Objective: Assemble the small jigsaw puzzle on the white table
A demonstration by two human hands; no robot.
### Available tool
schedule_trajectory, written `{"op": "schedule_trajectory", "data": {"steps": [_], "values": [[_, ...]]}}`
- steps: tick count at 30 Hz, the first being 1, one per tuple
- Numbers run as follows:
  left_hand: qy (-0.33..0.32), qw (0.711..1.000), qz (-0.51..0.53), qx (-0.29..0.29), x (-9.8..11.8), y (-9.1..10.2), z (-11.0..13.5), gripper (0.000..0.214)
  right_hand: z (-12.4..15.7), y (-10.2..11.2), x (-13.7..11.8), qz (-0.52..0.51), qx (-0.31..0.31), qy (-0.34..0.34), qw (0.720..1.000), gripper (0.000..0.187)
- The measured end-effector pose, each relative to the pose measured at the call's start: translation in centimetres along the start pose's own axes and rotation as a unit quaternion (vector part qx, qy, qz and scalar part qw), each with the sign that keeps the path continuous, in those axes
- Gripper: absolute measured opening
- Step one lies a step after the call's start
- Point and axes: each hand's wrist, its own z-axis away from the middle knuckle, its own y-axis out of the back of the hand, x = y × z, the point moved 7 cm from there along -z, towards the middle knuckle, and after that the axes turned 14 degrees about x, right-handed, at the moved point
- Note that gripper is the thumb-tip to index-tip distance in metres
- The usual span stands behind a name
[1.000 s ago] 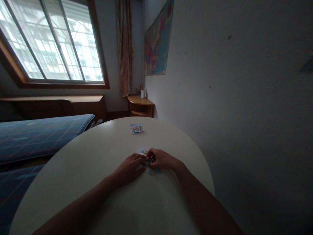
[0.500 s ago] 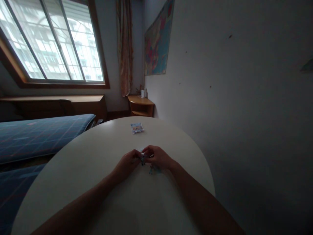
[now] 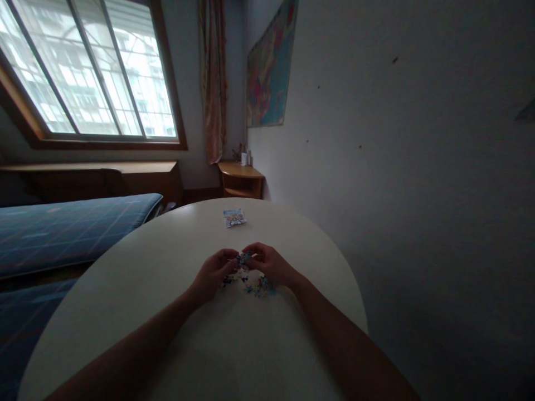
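Small jigsaw puzzle pieces (image 3: 243, 259), mostly dark and bluish, are bunched between my two hands just over the table. My left hand (image 3: 214, 273) grips their left side with bent fingers and thumb. From the other side, my right hand (image 3: 271, 265) has its fingers curled round the same bunch. Loose jigsaw pieces (image 3: 259, 287) lie scattered on the table below and between the hands, some close under the right palm. Exactly which pieces each hand pinches is too small to tell. Farther back lies a small printed picture sheet (image 3: 234, 218), flat on the tabletop.
The round white table (image 3: 167, 259) fills the lower middle. A blue plaid mattress (image 3: 79, 231) stands at the left, a wall (image 3: 401, 195) at the right. Behind are a corner cabinet (image 3: 241, 170), a curtain (image 3: 214, 83) and a window.
My hands have drawn slightly apart and up, so the bunch of pieces shows more. More loose pieces now lie in view on the table below them. The picture sheet has not moved.
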Motion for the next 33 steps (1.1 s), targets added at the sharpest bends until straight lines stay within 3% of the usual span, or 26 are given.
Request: {"op": "schedule_trajectory", "data": {"steps": [9, 15, 22, 26, 30, 33], "values": [[0.005, 1.0, 0.009, 0.005, 0.3, 0.1, 0.1, 0.049, -0.2, 0.4, 0.5, 0.012, 0.018, -0.015, 1.0, 0.037], [-0.041, 0.997, -0.068, -0.018, 0.6, -0.4, 0.4, 0.029, -0.2, 0.2, 0.4, 0.009, 0.02, 0.001, 1.0, 0.024], [-0.097, 0.987, -0.125, 0.031, 1.2, 0.4, 0.0, 0.024, -0.3, 0.8, 0.0, 0.145, 0.048, 0.027, 0.988, 0.02], [-0.16, 0.966, -0.202, 0.02, 1.9, 0.8, 0.1, 0.022, 0.3, 2.2, -0.7, 0.25, 0.015, 0.041, 0.967, 0.022], [-0.198, 0.927, -0.316, -0.043, 2.3, 1.1, 0.4, 0.028, 1.3, 4.5, -0.8, 0.373, -0.039, 0.017, 0.927, 0.054], [-0.218, 0.889, -0.392, -0.091, 2.4, 1.8, 0.7, 0.045, 1.9, 5.4, -0.6, 0.443, -0.071, 0.004, 0.894, 0.071]]}}
